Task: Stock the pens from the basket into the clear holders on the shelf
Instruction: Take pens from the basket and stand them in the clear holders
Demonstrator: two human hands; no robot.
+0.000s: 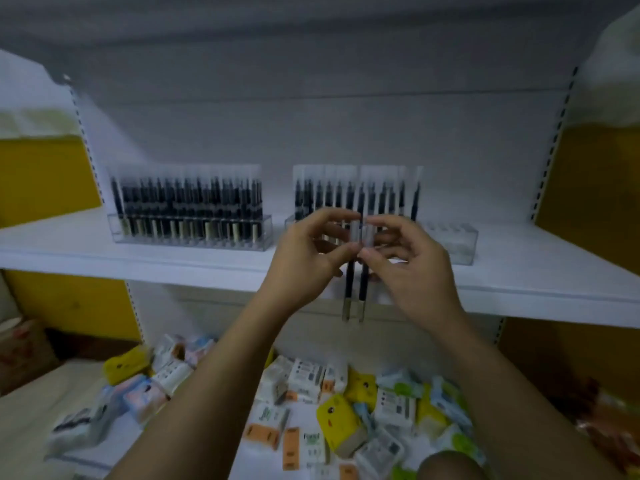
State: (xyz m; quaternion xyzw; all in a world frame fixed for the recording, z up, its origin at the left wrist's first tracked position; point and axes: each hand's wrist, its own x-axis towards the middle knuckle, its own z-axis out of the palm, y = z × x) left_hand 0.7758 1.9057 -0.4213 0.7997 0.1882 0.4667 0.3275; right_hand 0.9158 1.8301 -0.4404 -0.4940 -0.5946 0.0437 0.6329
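Observation:
Two black pens point(356, 289) with frosted caps hang upright in front of the white shelf point(173, 261). My left hand point(304, 258) pinches the left pen near its cap. My right hand point(408, 268) pinches the right pen the same way. Behind my hands stands a clear holder point(450, 242), its left part filled with upright pens, its right end empty. Another clear holder point(190, 237) to the left is packed with black pens. No basket is in view.
Below the shelf lies a heap of small packets point(329, 403) in white, yellow and blue. Yellow panels point(588, 188) flank the shelf bay on both sides. Perforated uprights point(554, 140) frame the back wall.

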